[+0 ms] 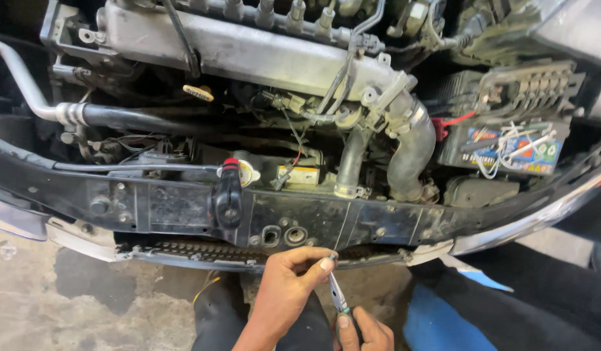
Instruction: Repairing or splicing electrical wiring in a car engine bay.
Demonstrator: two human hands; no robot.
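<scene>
We stand over an open engine bay (pixel 300 104), at the front of a car, with the black crossmember (pixel 352 221) running across our view. Largest first: one long grey manifold (pixel 248 49) lies across the top, one thick ribbed hose (pixel 414 146) curves down from its right end, and a slimmer hose (pixel 349 162) drops beside it. One battery (pixel 508 146) sits at the right with white and red wires over it. One hood latch (pixel 228 198) with a red tip stands on the crossmember, one radiator cap (pixel 247 172) shows just behind it, and one yellow dipstick handle (pixel 198 93) shows further back.

Below the crossmember, our two hands meet over one small tool (pixel 337 296), slim, with a pale blue and white body; we cannot tell its kind. Our left hand (pixel 284 292) pinches its upper end between thumb and forefinger, fingers closed tight. Our right hand (pixel 365 331) is mostly cut off by the frame edge; its thumb presses on the tool's lower end, and it seems closed on it too.

We judge that we are readying the tool, not yet working on the car: its tip is near the crossmember's two round holes (pixel 284 235) but apart from them. Any next move calls for a steady grip and careful aim into a tight spot.
</scene>
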